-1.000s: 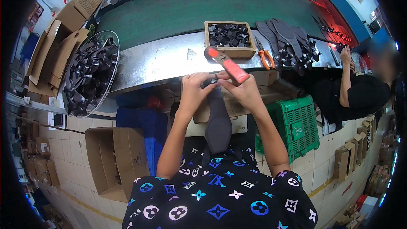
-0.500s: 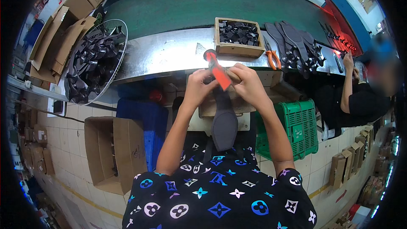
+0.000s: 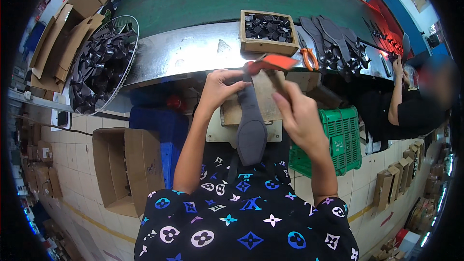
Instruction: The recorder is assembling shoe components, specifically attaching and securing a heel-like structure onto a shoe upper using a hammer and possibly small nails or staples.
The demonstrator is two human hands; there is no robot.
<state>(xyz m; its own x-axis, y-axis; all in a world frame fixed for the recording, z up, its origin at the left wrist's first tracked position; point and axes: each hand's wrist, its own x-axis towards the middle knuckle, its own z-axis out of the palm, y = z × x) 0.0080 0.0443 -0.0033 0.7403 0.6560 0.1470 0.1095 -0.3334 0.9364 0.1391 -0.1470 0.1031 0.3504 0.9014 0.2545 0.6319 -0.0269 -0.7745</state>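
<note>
Red hammer (image 3: 273,62) in right hand (image 3: 302,116).

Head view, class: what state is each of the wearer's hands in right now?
Left hand: closed, holding the dark sole near its far end.
Right hand: closed, holding the hammer.

Even, fairly bright light is spread over the scene, with white glare thrown back by the metal tabletop (image 3: 193,50) and deep shadow left under its near edge. A red glow is cast at far right on the blue-and-red unit (image 3: 388,21). The right hand (image 3: 300,113) and hammer (image 3: 273,61) are softened by motion blur; outer edges are bowed, corners blacked out.
</note>
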